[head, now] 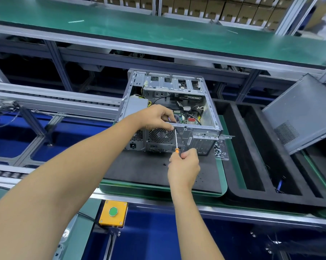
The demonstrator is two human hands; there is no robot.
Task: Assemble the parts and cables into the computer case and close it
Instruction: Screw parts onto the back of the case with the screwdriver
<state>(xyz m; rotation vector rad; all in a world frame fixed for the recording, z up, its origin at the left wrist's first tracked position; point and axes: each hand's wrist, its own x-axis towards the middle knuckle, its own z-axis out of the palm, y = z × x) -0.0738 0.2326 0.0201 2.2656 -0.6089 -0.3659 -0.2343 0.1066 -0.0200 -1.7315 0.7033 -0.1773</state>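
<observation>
A right hand (183,167) grips a screwdriver (176,140), shaft upright, tip at the open computer case's (199,133) rear rim beside the left hand (158,117), which pinches there, on the surface.

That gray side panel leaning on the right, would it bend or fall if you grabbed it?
The side panel looks like thin sheet metal, so probably stiff yet slightly flexy. It leans tilted in the foam tray, so a nudge might tip it.
</observation>
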